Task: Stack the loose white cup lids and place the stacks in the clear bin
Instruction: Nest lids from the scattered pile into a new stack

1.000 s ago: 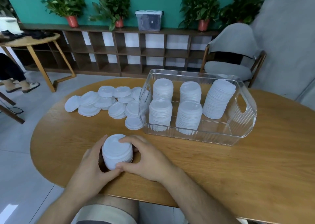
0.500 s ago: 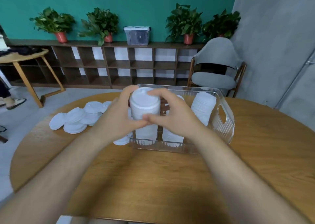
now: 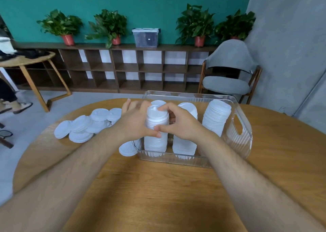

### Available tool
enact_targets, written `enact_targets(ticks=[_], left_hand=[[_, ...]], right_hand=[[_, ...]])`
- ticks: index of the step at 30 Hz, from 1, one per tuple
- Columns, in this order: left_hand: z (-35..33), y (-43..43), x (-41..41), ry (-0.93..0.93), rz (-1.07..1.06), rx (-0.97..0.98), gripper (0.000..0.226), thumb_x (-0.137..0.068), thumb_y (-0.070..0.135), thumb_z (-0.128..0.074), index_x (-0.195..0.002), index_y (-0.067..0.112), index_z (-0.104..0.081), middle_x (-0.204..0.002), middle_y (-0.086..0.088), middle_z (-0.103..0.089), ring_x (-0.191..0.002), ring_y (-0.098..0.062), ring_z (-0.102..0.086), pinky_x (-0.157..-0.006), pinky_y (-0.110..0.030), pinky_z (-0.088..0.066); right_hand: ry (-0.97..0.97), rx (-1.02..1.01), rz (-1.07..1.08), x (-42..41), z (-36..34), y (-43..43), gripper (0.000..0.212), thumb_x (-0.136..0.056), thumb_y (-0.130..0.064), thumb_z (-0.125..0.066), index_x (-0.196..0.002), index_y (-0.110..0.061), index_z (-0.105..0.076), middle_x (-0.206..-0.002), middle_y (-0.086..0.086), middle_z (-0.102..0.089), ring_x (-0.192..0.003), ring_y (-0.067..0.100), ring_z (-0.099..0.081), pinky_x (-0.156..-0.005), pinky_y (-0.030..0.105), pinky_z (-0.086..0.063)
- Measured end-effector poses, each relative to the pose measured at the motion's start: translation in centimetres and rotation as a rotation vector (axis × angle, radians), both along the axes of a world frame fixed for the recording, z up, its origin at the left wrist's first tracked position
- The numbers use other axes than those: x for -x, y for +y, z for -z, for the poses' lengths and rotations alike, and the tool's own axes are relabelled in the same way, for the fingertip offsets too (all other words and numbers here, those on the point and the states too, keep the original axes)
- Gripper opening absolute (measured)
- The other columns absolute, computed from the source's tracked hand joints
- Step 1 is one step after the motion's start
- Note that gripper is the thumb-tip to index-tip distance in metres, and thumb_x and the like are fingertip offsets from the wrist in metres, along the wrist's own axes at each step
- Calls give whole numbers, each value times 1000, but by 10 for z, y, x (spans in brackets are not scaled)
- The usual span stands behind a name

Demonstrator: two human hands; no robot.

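Grip: left hand [image 3: 135,124] and right hand [image 3: 178,124] clasp a stack of white lids [image 3: 157,116] from both sides | stack held above the near-left pile [image 3: 155,143] inside the clear bin [image 3: 244,143] | loose lids [image 3: 84,126] lie scattered on the desk [image 3: 158,187] left of the bin

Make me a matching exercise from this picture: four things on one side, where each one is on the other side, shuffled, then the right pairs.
Things
1. lid stack
2. loose lids
3. grey chair
4. lidded storage box

Places
a. on the table, left of the clear bin
b. on top of the shelf unit
c. held between the left hand and right hand, over the bin
d. beyond the table, by the grey wall

Pairs: 1-c, 2-a, 3-d, 4-b
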State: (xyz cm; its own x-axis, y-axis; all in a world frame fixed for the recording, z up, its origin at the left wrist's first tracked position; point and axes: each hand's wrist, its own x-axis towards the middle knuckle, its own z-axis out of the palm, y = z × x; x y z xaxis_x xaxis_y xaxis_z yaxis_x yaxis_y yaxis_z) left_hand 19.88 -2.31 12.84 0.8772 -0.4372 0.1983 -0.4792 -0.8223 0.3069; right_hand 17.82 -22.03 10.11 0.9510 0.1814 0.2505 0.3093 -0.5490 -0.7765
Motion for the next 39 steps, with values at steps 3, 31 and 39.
enact_targets(ticks=[3,31,39], left_hand=[[2,11,-10,87,52,-60,100,-63,77,-75,-145,34,-36,-149,7,-33,-149,-10,8,-122,-39,15],[-31,-17,-101,-9,87,-113,37,-87,48,-73,-121,35,-65,-124,15,-61,-144,-15,-26,-120,-43,17],[-19,-15,-109,-99,54,-271,54,-84,61,-70,-129,32,-66,-131,12,-59,-146,-16,-22,-123,-48,11]], right_hand=[[48,37,-14,-1,3,-3,54,-73,-43,-87,-117,-35,-56,-113,-12,-63,-106,11,-62,-96,42,-53],[-26,368,78,-80,-40,-14,65,-82,-32,-84,-140,-20,-57,-134,-2,-47,-117,16,-50,-100,26,-44],[-40,408,67,-87,-27,-14,51,-81,-40,-83,-128,-29,-65,-122,-9,-48,-106,12,-52,-91,26,-48]])
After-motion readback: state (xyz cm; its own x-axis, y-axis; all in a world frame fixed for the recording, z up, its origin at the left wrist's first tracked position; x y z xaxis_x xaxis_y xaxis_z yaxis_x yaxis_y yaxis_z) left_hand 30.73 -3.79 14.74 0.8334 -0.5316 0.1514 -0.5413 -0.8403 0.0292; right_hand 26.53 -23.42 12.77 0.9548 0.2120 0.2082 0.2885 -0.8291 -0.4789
